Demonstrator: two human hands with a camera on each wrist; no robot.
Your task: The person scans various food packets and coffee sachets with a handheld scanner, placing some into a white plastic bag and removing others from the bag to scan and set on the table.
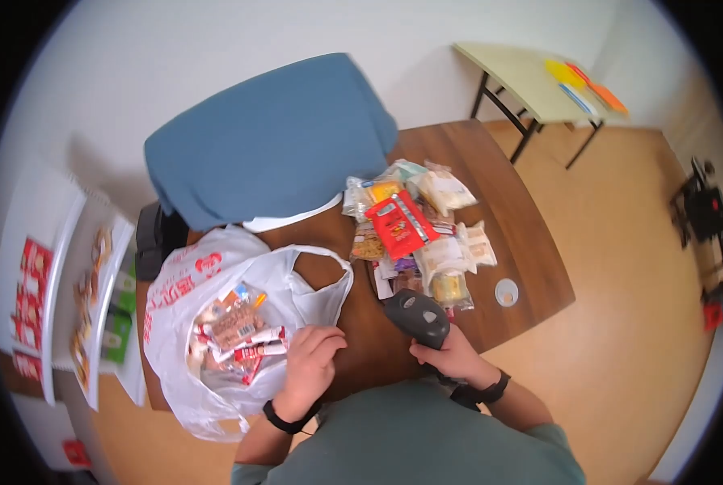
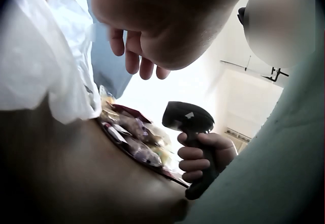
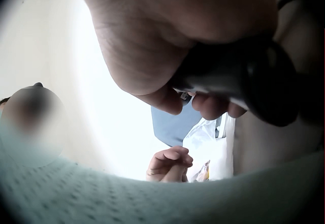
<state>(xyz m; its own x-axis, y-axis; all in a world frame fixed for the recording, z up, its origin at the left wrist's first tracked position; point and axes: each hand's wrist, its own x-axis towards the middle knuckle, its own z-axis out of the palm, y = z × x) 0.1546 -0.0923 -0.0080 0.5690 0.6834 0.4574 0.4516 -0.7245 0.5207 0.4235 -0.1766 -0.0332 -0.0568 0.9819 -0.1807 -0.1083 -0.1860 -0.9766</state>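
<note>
My right hand [image 1: 452, 356] grips a black handheld barcode scanner [image 1: 417, 318] by its handle, fingers wrapped round it in the left wrist view. The scanner's head points over the table toward a pile of packaged snacks. My left hand [image 1: 311, 362] hangs with loosely bent fingers and nothing in it, at the right side of a white plastic bag [image 1: 167, 356]. Inside the open bag lie several snack packets [image 1: 236, 327] with red and white wrappers. On top of the pile sits a red packet [image 1: 402, 225], with clear-wrapped foods [image 1: 448, 255] around it.
Both hands are over a brown wooden table [image 1: 523, 210]. A blue cloth [image 1: 264, 137] covers a large object at the back. A white round sticker [image 1: 506, 293] lies at the right. White shelves [image 1: 70, 283] with snacks stand left; a small folding table [image 1: 523, 81] is far right.
</note>
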